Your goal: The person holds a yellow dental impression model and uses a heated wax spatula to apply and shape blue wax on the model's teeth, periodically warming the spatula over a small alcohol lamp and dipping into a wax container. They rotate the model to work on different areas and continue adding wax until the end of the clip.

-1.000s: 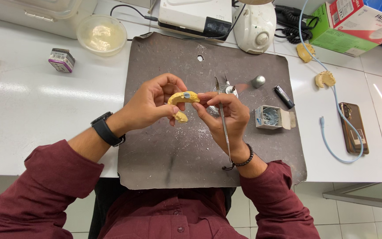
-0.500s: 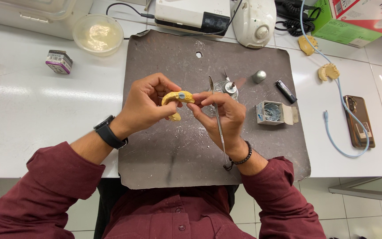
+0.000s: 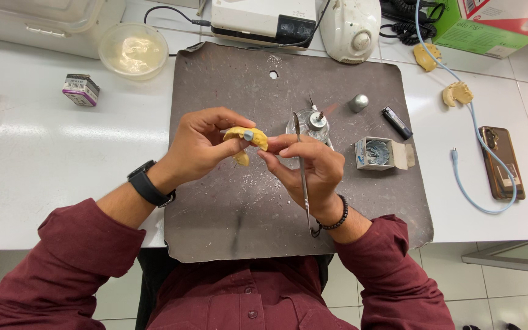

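The left hand (image 3: pixel 206 143) is pinching a yellow dental cast (image 3: pixel 245 135) between thumb and fingertips, closed firmly on it and raising it above the dark work mat (image 3: pixel 227 208), probably so the arch faces the eyes; a small grey dab is sitting on the cast just beyond the left thumb tip. The right hand (image 3: pixel 310 168) is meeting the cast from the other side, its fingertips touching the stone edge while its fingers are curling closed around a thin metal instrument (image 3: pixel 302 174); the shaft is running down along the palm towards the wrist and its tip is rising just past the fingers, seemingly parked there to free the fingertips for steadying. The cast is looking matte, chalky and horseshoe-shaped; the instrument is looking smooth and shiny. Just beyond the right fingers a small glass spirit burner (image 3: pixel 313 122) is standing on the mat, near enough to reach; further right of them an open cardboard box (image 3: pixel 379 153) of grey material is lying.
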